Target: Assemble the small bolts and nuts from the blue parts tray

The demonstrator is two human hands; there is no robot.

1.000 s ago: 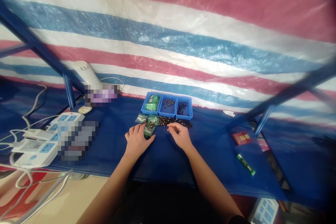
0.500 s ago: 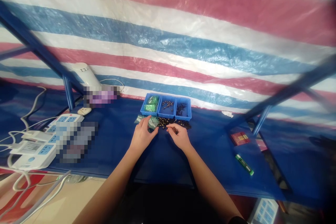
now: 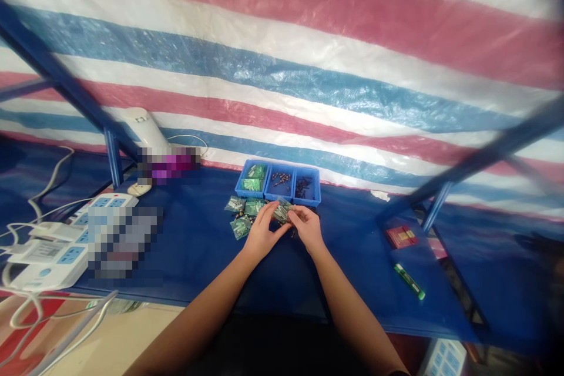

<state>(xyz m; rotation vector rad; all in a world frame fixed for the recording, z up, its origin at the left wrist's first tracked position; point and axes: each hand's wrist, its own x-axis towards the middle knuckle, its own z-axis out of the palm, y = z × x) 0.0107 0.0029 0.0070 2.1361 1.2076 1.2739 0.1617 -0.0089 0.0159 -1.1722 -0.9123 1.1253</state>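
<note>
Between my two hands, over the pile in front of the bins, is a small green plastic packet (image 3: 281, 210) with light pieces inside. My left hand (image 3: 262, 235) has its fingers and thumb around the packet's left side. At its right edge, my right hand (image 3: 308, 228) pinches it with fingers bent. More packets like it lie left of my hands: one green packet (image 3: 235, 204), another green packet (image 3: 240, 227) nearer me, and a third green packet (image 3: 254, 206) by my left fingers. Small dark metal parts are mostly hidden under the packets and hands.
Behind the pile stand three joined blue bins: a left bin (image 3: 241, 191) with green packets, a middle bin (image 3: 279, 191) with brassy parts, a right bin (image 3: 314, 192) with dark parts. A power strip (image 3: 66, 252) lies left; a red box (image 3: 402, 237) and green package (image 3: 409, 282) lie right.
My left hand has moved right, closer to my right hand, and a green packet is now between them. More green packets lie spread out on the left, covering much of the dark parts.
</note>
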